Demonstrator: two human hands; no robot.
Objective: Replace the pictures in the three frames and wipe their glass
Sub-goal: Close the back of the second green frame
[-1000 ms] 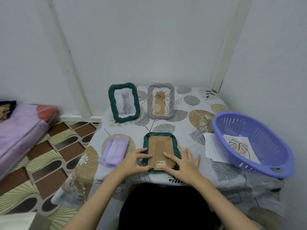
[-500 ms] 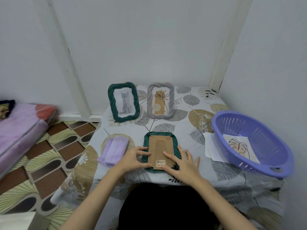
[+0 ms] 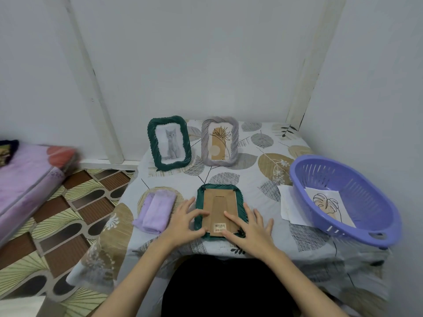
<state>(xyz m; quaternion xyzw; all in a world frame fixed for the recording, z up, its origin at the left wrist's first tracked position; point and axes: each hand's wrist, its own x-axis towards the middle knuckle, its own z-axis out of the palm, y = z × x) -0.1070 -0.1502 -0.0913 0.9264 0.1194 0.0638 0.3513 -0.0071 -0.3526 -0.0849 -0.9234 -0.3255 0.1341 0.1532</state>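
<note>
Barely anything has moved since a second ago: both hands sit on the same face-down frame, with the left hand (image 3: 183, 221) nudged a touch farther over the frame's left rim, thumb now on the brown backing.

The face-down green frame (image 3: 239, 197) lies flat on the bench (image 3: 263, 177) at its near edge, right in front of the person, cardboard back up with a barcode sticker near the bottom. The left hand's grip is a loose pinch: fingers curled over the left rim, thumb tip pressing the backing board. The right hand (image 3: 250, 227) lies across the frame's near right corner with fingers spread and fairly straight, index finger on the backing, nothing clenched.

At the far side of the bench two more frames stand upright, leaning back by the wall: a green frame with a cat picture (image 3: 169, 143) on the left and, just beside it on the right, a grey frame with a plant drawing (image 3: 220, 141).

A folded lilac cloth (image 3: 155, 210) lies just left of the left hand. On the right, a purple basket (image 3: 357, 188) holds a sheet with a leaf drawing (image 3: 326, 204), and some white paper (image 3: 287, 203) pokes out from under the basket's left side.

Off to the left there's patterned floor (image 3: 68, 216) and a pink mattress (image 3: 25, 175).
</note>
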